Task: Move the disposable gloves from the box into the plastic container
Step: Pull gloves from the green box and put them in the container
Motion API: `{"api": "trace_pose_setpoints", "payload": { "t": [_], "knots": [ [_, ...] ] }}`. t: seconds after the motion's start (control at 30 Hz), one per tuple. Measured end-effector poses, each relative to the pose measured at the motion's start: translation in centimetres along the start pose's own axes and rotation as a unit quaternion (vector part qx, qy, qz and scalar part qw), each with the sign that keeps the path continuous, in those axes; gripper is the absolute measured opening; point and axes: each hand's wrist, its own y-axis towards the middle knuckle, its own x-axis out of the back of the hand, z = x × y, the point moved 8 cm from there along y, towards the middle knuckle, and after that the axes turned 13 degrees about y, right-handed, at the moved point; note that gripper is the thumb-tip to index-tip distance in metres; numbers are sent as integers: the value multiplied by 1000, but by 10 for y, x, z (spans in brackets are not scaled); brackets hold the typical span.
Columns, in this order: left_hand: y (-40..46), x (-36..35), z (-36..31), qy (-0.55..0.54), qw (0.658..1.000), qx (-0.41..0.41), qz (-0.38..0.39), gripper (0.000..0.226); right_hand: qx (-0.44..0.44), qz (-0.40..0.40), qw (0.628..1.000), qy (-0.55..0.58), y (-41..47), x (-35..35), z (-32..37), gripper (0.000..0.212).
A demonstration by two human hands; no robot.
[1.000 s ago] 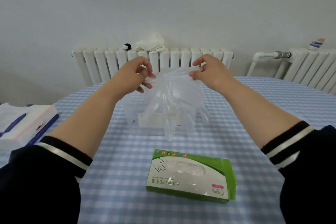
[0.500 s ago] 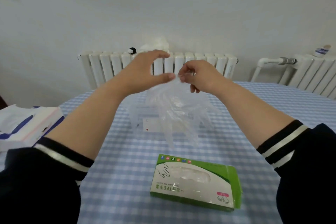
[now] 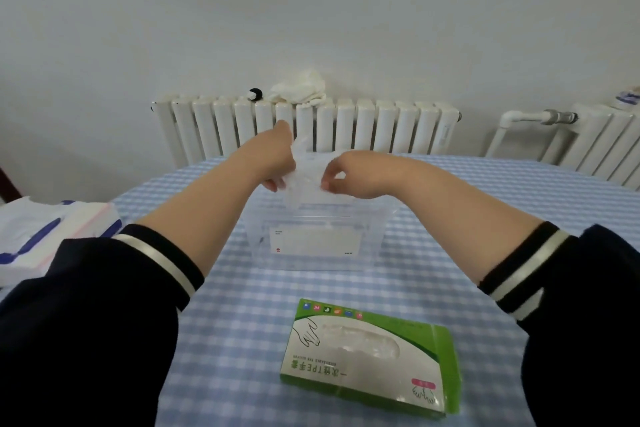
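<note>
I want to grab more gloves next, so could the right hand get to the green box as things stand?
Probably yes, once it lets go. The right hand is pinching the gloves over the container together with the left hand. The green box lies nearer the person, with bare tablecloth between.

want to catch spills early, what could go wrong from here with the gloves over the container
The thin clear gloves, bunched between the left hand and right hand, could cling to the fingers or drape over the rim of the clear plastic container rather than dropping in. Pushing down might also shift the light container.
</note>
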Motion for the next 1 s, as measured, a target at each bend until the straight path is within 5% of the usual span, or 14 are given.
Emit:
{"api": "trace_pose_setpoints", "payload": {
  "t": [0.3, 0.47, 0.57, 0.7, 0.83, 0.9, 1.0],
  "knots": [
    [14, -45, 16, 179, 967, -3, 181, 34, -97, 187, 971, -116, 35, -51, -21, 42],
    [19, -62, 21, 247, 938, -27, 240, 38, -97, 177, 966, -164, 48, -59, -32, 23],
    [15, -67, 13, 319, 916, -47, 240, 38, -70, 110, 987, -98, 41, -41, -25, 19],
    [11, -54, 2, 351, 916, -76, 180, 42, -4, -10, 1000, 1, 11, -3, -15, 20],
    [-2, -18, 0, 187, 977, -75, 75, 30, 75, -178, 974, 116, -39, 28, -9, 9],
    [-26, 8, -9, 93, 987, -112, -68, 28, 98, -165, 951, 242, -63, 23, -9, 5],
    [-86, 22, -22, -39, 951, -187, -242, 23, 88, -28, 954, 286, -85, -18, -6, 2]
  ]
}}
